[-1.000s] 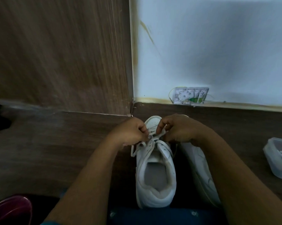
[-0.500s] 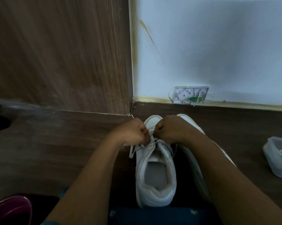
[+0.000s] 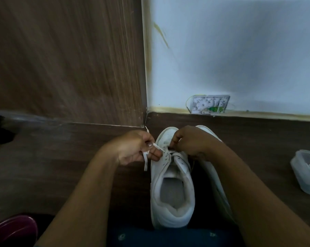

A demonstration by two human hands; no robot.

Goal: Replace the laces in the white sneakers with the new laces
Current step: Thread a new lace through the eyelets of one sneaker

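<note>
Head view shows the white sneaker [image 3: 172,193] in the lower middle of the frame, toe pointing up. Your left grip [image 3: 132,148] pinches a white lace [image 3: 145,163] just left of the toe. Your right grip [image 3: 191,142] curls over the holes there, and I cannot tell if it holds anything. The upper holes look empty, so you seem to be lacing near the toe. Next, poke the lace tip through the next hole and pull it snug.

place: home room, floor level | cues: wood-grain floor [image 3: 257,136], pale wall [image 3: 239,50], open wall socket [image 3: 210,104]
</note>
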